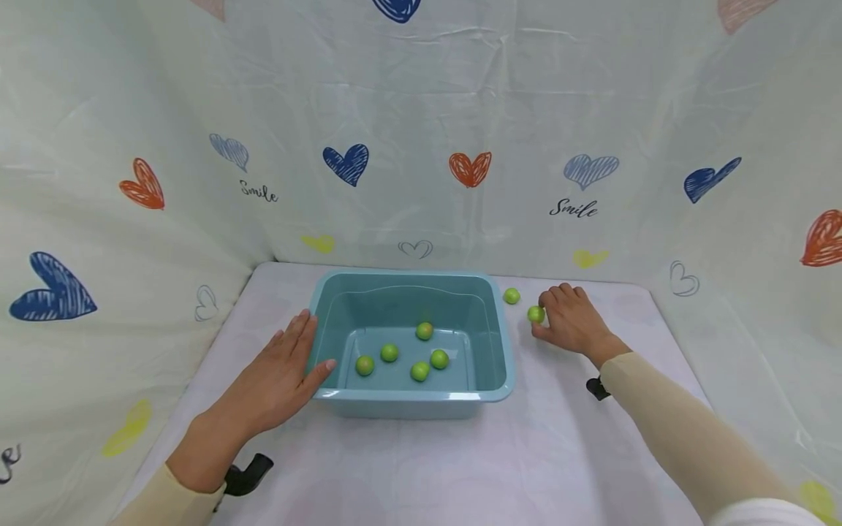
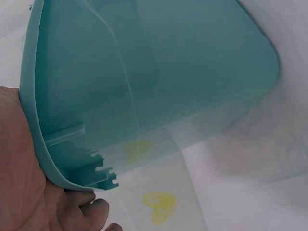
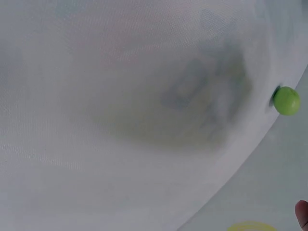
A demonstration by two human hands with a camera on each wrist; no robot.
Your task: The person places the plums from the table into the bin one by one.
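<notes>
A teal plastic basin (image 1: 408, 397) stands in the middle of the white table and holds several small green balls (image 1: 421, 371). My left hand (image 1: 289, 365) lies flat against the basin's left wall with straight fingers, the thumb at the rim. In the left wrist view the basin's wall (image 2: 168, 72) fills the frame and my palm (image 2: 24, 159) presses on its rim. To the right of the basin, my right hand (image 1: 569, 321) curls over a green ball (image 1: 536, 314) and pinches it on the table. Another green ball (image 1: 511, 296) (image 3: 287, 100) lies loose just beyond it.
A cloth backdrop with printed hearts (image 1: 470, 168) closes in the table at the back and both sides. The white table surface (image 1: 421, 467) stretches in front of the basin. Black wrist straps (image 1: 246, 475) show at both forearms.
</notes>
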